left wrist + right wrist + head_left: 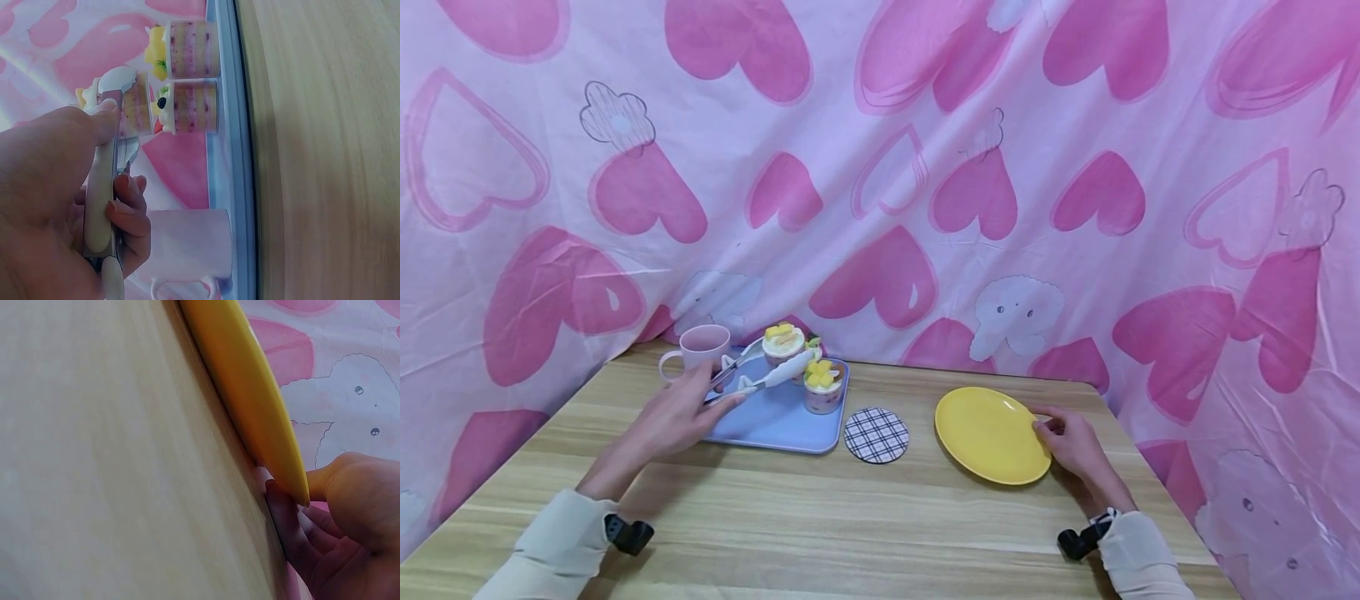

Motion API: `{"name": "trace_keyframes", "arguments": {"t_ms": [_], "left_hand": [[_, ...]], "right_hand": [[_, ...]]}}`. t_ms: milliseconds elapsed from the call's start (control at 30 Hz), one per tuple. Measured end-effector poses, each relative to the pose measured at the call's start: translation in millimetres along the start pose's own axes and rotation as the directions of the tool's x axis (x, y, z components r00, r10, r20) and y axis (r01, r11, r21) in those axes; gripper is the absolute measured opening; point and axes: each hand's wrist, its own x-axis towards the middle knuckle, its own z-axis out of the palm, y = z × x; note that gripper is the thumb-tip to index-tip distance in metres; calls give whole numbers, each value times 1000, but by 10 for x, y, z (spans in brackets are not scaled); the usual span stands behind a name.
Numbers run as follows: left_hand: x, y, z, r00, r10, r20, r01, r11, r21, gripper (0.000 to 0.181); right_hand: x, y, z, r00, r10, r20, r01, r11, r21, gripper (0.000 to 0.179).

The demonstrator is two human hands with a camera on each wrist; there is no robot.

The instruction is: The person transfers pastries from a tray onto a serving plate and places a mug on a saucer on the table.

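My left hand (pixel 681 412) grips a pair of tongs (pixel 102 194) with pale handles. The tongs close around a dessert cup (pixel 784 343) of layered cake, cream and yellow fruit. In the left wrist view this cup's base hangs above the blue tray (pixel 767 429). Two more dessert cups stand on the tray: one with yellow topping (pixel 823 392), and another (pixel 195 106) mostly hidden in the head view. At the right, my right hand (pixel 1071 442) pinches the rim of a yellow plate (pixel 992 435), thumb on top and fingers beneath.
A pink mug (pixel 703 343) stands on the tray's left part, near my left hand. Between tray and plate lies a round checked coaster (pixel 876 435) on the wooden table (pixel 850 525). A pink heart-patterned cloth (pixel 880 192) hangs behind the table.
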Motion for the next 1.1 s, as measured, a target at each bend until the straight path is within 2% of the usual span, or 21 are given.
{"name": "trace_keyframes", "arguments": {"t_ms": [233, 400, 700, 967, 1100], "left_hand": [[38, 73, 20, 999, -37, -2, 37, 999, -22, 68], [77, 145, 31, 999, -27, -23, 26, 999, -26, 66], [102, 248, 58, 998, 35, -49, -35, 999, -3, 61], [145, 367, 91, 999, 12, -30, -13, 1000, -11, 67], [169, 430, 110, 999, 23, -38, -23, 1000, -13, 71]], "right_hand": [[-7, -1, -4, 1000, 11, 11, -11, 1000, -3, 39], [-11, -8, -18, 1000, 15, 18, -15, 1000, -2, 39], [-19, -20, -17, 999, 26, 23, -26, 1000, -1, 40], [-16, -24, -17, 999, 22, 23, -21, 1000, -9, 40], [-8, -32, -17, 999, 21, 30, -21, 1000, -5, 40]]}}
